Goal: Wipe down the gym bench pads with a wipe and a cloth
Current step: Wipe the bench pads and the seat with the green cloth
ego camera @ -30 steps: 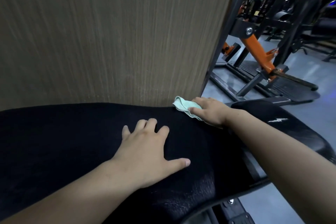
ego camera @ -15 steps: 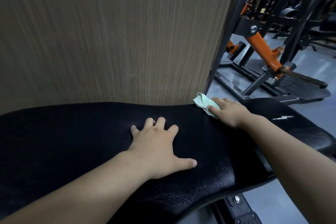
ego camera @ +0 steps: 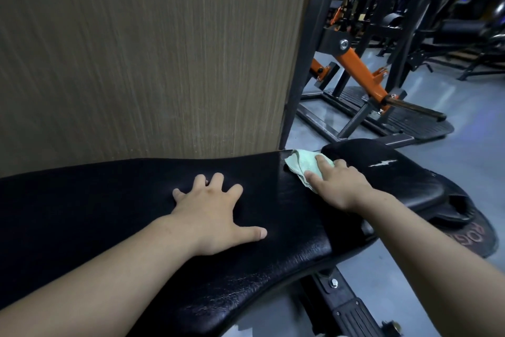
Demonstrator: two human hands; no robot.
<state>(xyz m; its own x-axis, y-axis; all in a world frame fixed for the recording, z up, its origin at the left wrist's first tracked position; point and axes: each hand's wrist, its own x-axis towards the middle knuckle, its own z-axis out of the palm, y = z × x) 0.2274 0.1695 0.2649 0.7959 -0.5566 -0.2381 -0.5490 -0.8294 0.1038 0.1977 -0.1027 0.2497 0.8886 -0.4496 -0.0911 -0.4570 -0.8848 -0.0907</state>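
One pad seems nearly done: my right hand (ego camera: 338, 186) presses the pale green cloth (ego camera: 300, 163), fingers straight, at the far right end of the long black vinyl surface (ego camera: 109, 213), my left hand (ego camera: 210, 213) lies spread flat nearby, and the smaller black seat pad (ego camera: 410, 178) likely remains.

Taking the right hand (ego camera: 338, 186) as the grip: a tall brown wood-grain wall panel (ego camera: 150, 49) stands behind and to its left. A black steel upright post (ego camera: 308, 63) rises just behind it. Farther back and to the right, an orange-armed black lever machine (ego camera: 360, 71) stands on the grey floor (ego camera: 464, 150) with its black ribbed foot plate (ego camera: 410, 120). A black round weight plate with reddish lettering (ego camera: 475, 238) lies right of the grip, lower and nearer.
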